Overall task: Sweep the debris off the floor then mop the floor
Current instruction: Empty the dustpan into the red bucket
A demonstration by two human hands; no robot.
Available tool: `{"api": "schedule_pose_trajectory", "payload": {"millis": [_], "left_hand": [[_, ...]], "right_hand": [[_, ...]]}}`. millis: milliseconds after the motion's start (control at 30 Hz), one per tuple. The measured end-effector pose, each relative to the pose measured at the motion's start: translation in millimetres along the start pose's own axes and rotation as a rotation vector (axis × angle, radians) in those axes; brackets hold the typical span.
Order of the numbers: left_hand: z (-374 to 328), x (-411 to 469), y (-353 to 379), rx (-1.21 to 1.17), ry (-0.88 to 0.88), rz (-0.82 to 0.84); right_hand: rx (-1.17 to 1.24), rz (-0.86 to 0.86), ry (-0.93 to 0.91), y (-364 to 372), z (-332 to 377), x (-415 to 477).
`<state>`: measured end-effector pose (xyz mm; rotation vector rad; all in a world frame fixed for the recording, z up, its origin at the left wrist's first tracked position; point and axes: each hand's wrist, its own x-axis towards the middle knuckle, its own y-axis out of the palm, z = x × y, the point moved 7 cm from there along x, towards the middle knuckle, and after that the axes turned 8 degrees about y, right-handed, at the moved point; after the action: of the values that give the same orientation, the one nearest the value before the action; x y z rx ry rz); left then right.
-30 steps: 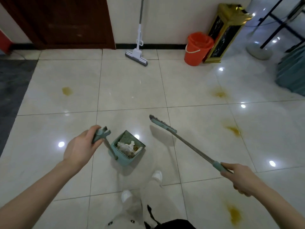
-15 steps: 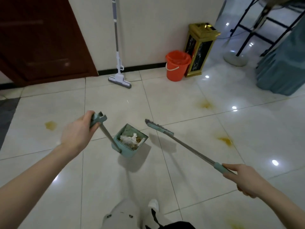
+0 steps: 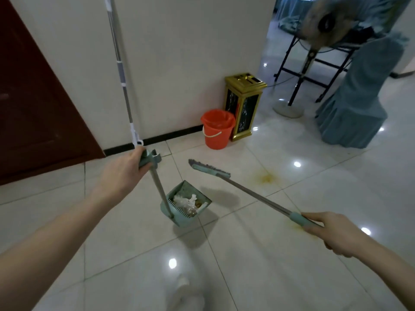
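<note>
My left hand [image 3: 122, 176] grips the top of the teal dustpan's handle. The dustpan [image 3: 187, 206] hangs off the floor at centre, with white scraps and brown crumbs inside. My right hand [image 3: 334, 232] holds the grip end of the teal broom [image 3: 247, 190]; its head [image 3: 208, 168] floats above the tiles, pointing left. A mop [image 3: 122, 86] leans against the white wall behind my left hand, its head hidden by that hand. Yellow-brown stains [image 3: 266, 177] mark the tiles near the broom.
An orange bucket [image 3: 216, 129] and a gold-and-black bin [image 3: 243, 104] stand by the wall. A standing fan [image 3: 310, 61], a black frame and a blue-covered chair [image 3: 357, 104] fill the right. A dark red door [image 3: 33, 108] is at left. My shoe [image 3: 182, 286] shows below.
I have stepped toward the wall and the view has tilted up. The bucket, bin and mop appear closer, and the raised dustpan and broom have come along with me.
</note>
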<state>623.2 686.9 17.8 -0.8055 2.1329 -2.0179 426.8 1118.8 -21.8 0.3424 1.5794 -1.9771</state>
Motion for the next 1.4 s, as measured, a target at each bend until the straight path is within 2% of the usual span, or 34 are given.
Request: {"api": "schedule_pose_trajectory", "payload": {"millis": [267,467,733,933,1167,1400], "left_hand": [[39,181,15,0.033,0.167,-0.023],[39,324,22,0.097,0.279,-0.061],[11,502,67,0.202,0.328,-0.063],[-33,618,95,0.260,0.524,-0.073],[-56,738,143,0.313,0.740,-0.040],[-66,820,193,0.316,0.969,-0.043]], "right_hand": [[-0.016,-0.104,0.010,-71,90,84],[-0.062,-0.140,0.005,-126,128,188],[-0.123,-0.159,-0.058,-208,164,347],[-0.201,-0.167,-0.093,-272,193,437],[-0.211,-0.218,-0.080,-305,221,509],[-0.105,-0.256,-0.005,-285,257,548]]}}
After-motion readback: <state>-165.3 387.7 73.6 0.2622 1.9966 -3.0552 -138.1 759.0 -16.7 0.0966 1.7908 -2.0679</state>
